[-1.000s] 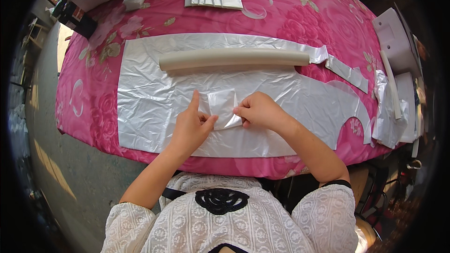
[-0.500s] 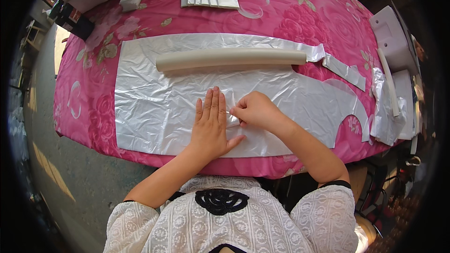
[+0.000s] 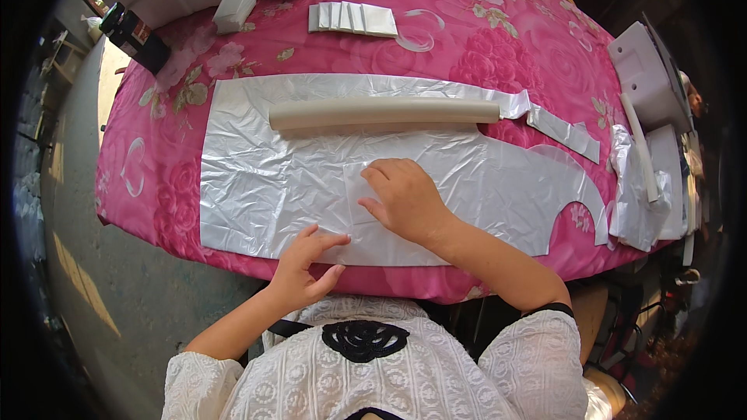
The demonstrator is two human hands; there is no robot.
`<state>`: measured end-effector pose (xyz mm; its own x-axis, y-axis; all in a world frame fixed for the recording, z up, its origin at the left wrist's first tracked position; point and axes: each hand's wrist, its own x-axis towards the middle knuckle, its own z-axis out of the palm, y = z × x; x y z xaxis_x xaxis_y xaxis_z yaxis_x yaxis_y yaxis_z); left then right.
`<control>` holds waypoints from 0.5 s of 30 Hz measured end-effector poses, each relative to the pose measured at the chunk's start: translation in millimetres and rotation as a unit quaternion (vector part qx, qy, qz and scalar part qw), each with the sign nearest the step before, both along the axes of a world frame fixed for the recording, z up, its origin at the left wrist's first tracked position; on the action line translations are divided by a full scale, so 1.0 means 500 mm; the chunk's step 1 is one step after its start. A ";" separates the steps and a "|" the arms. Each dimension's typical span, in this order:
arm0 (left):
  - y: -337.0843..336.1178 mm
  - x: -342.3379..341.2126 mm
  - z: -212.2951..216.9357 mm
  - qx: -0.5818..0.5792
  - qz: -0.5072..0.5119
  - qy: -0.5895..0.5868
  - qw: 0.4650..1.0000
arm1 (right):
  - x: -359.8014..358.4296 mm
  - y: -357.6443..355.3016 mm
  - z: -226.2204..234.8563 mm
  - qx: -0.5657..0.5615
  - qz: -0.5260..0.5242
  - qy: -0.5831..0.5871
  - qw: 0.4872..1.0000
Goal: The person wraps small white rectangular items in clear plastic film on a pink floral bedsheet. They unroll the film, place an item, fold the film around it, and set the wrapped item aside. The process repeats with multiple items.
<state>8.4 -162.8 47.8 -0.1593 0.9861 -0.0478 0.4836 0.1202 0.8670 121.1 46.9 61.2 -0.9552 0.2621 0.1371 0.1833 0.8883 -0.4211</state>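
A crinkled, silvery-white plastic sheet (image 3: pixel 249 194) lies flat over the front of the table, its right end narrowing into curved, strap-like parts. Near the sheet's front edge, my left hand (image 3: pixel 305 266) has its fingers and thumb spread and holds nothing. My right hand (image 3: pixel 405 201) is over the middle of the sheet, fingers bent and thumb apart, with nothing visible in its grip. Beside that hand, a smoother plastic panel (image 3: pixel 356 222) with a straight edge lies on the sheet. A long beige tube (image 3: pixel 389 113) rests across the sheet beyond both hands.
On the pink floral tablecloth (image 3: pixel 498 54), a row of folded plastic packets (image 3: pixel 350 19) lies at the back, with stacks of packets (image 3: pixel 235 12) further left. A dark jar (image 3: pixel 134 37) stands far left. White foam boxes (image 3: pixel 650 74) and loose plastic (image 3: pixel 634 194) sit at right.
My left hand has lifted off its flat press and drawn back toward the sheet's front edge. My right hand has opened its pinch and shifted slightly left.
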 end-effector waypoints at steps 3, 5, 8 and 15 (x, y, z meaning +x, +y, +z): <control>-0.103 0.019 -0.010 -0.179 0.085 -0.342 0.919 | -0.050 -0.023 -0.064 0.029 0.055 0.059 0.996; -0.145 0.024 -0.022 -0.250 0.157 -0.432 0.852 | -0.064 -0.081 -0.091 0.002 0.028 0.039 0.999; -0.188 0.030 -0.039 -0.256 0.304 -0.518 0.757 | -0.082 -0.197 -0.092 -0.084 0.059 -0.006 0.995; -0.188 0.026 -0.047 -0.214 0.357 -0.362 0.834 | -0.089 -0.304 -0.050 -0.192 0.250 -0.064 0.947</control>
<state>21.6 -256.9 24.4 -0.4760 0.5193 -0.7097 -0.4752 0.5272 0.7044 76.6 -105.1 36.2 -0.9755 -0.2200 -0.0012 -0.1488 0.6636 -0.7331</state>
